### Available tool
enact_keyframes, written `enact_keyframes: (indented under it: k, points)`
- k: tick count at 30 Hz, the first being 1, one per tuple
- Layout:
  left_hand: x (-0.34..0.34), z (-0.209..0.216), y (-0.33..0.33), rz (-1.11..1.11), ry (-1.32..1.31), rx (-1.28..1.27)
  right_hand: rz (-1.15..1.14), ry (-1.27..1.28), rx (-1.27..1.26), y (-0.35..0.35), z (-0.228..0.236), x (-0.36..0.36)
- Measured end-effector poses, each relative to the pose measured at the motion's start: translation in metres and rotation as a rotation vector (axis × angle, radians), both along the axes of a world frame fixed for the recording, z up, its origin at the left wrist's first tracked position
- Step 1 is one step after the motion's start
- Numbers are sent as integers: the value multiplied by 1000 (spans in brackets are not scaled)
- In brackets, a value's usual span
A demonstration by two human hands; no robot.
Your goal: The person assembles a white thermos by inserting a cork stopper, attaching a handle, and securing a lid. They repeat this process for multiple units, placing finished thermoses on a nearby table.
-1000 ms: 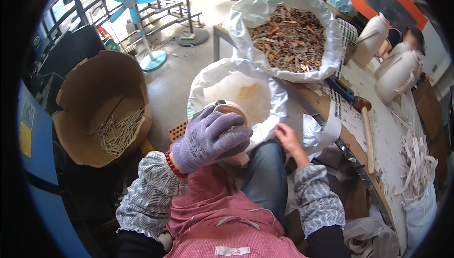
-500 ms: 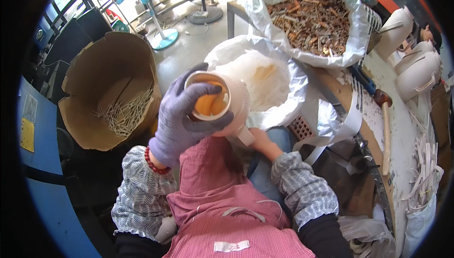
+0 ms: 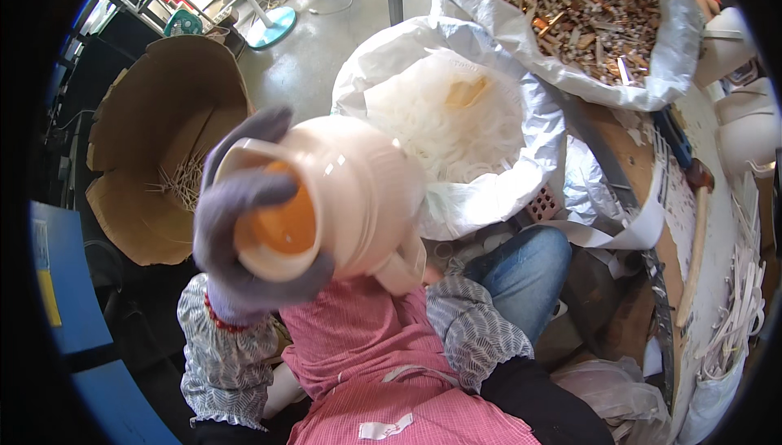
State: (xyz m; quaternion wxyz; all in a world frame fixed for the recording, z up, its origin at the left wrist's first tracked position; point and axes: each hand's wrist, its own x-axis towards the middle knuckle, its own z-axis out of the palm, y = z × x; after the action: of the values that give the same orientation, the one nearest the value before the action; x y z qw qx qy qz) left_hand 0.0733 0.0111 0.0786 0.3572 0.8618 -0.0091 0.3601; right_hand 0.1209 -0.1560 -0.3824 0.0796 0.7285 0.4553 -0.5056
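A cream-pink plastic jug (image 3: 358, 188) with a side handle is tipped on its side over my lap, its round mouth facing left. My left hand (image 3: 224, 229), in a purple-grey glove, grips the mouth rim, one finger across the opening. Something orange (image 3: 287, 218) shows inside the mouth. Of my right hand (image 3: 433, 272) only a bit of bare skin shows, beside the jug's handle; the jug and sleeve hide its fingers. Beyond the jug stands a white sack (image 3: 533, 131) of translucent whitish ring-like pieces, with a yellowish piece on top.
At left is a cardboard box (image 3: 122, 139) holding thin pale sticks. A second white sack (image 3: 680, 54) of brown and orange scraps stands back right. A hammer (image 3: 695, 241) lies on the bench along the right, near more cream jugs (image 3: 745, 131). A fan base (image 3: 271, 28) stands on the floor.
The jug has come closer, moved left and tipped further onto its side, my left hand moving with its mouth. My right hand has slipped mostly out of sight. The view has shifted.
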Motion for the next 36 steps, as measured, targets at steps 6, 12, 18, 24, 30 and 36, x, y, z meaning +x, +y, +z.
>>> enact_keyframes:
  k: [6, 12, 18, 24, 30, 36]
  points:
    - [17, -17, -13, 305, -146, -510, -155, -130, -41, -21, -52, 43]
    - [23, -46, 9, 326, -205, -493, -161, -146, -76, -19, -87, 56]
    - [30, -34, 7, 270, -127, -513, -128, -126, -49, -22, -82, 51]
    - [23, -28, 13, -17, -96, -159, 9, -53, 18, -33, -38, 39]
    - [11, 5, -9, 56, 20, 118, 271, 146, 125, -50, 57, 68]
    - [-9, 21, -35, -17, -44, 134, -91, -120, 953, -96, 399, 186]
